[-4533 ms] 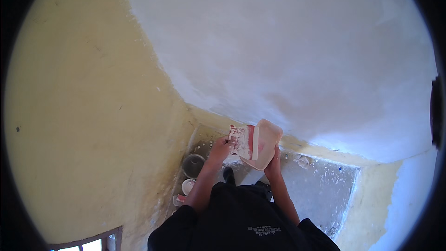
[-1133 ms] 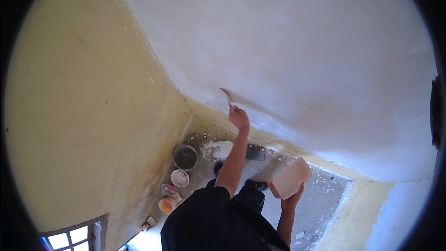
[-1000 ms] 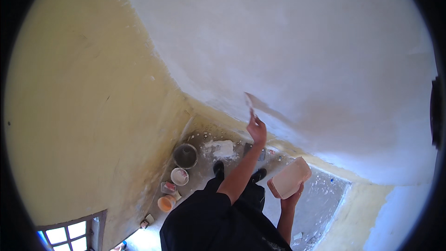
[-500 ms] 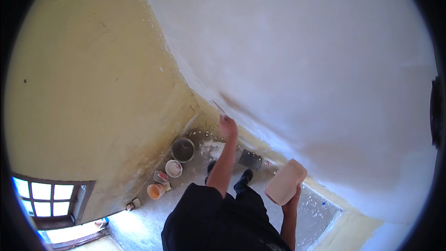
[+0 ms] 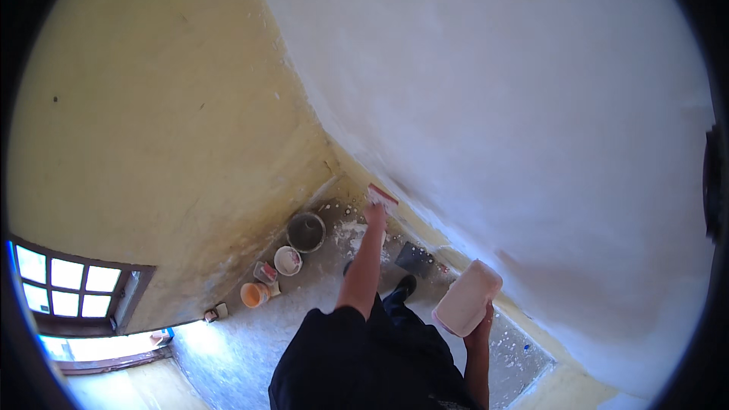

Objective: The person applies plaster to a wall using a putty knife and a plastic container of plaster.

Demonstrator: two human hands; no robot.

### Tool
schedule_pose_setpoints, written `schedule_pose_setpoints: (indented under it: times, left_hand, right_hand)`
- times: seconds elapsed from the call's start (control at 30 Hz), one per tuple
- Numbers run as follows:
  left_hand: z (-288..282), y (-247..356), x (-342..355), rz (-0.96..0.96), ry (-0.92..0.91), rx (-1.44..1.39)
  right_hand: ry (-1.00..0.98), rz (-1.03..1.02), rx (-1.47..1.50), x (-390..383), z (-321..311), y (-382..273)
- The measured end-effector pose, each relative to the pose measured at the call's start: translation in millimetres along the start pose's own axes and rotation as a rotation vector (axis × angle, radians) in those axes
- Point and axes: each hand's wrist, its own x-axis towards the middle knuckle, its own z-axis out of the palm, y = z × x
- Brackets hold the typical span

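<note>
My left hand (image 5: 375,215) is closed round a wide putty knife (image 5: 382,196) with a reddish, smeared blade. It is near the low part of the white-coated wall (image 5: 486,106), by the corner; whether the blade touches the wall I cannot tell. On the right, my right hand (image 5: 479,326) grips a pale pink rectangular tub (image 5: 468,298) with rounded corners from its side and underneath. My right fingers are partly hidden behind the tub. The tub is tilted and close to the wall's foot.
A yellow wall (image 5: 167,106) meets the white one. Along its foot stand a dark bucket (image 5: 306,232), a white bucket (image 5: 288,260), a small red-and-white container (image 5: 265,272) and an orange bucket (image 5: 254,294). A dark flat piece (image 5: 416,259) lies on the spattered floor (image 5: 304,319). A window (image 5: 68,281) is at left.
My left hand has come down with the putty knife, whose blade has turned broadside. The right hand still holds the tub in nearly the same place. The view has shifted slightly.
</note>
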Motion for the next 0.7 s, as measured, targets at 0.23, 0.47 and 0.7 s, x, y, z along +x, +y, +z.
schedule_pose_setpoints:
  times: [0.23,0.47,0.7]
  left_hand:
    - [52,133,40,-0.406,-0.172,-0.377]
    - [1,202,-10,-0.141,-0.221,-0.485]
    - [-49,173,6,-0.271,-0.344,-0.641]
  right_hand:
    - [0.116,0.047,0.101,3,-18,-5]
    - [0.1,0.074,0.114,22,-17,-7]
    - [0.06,0.062,-0.04,42,-17,-10]
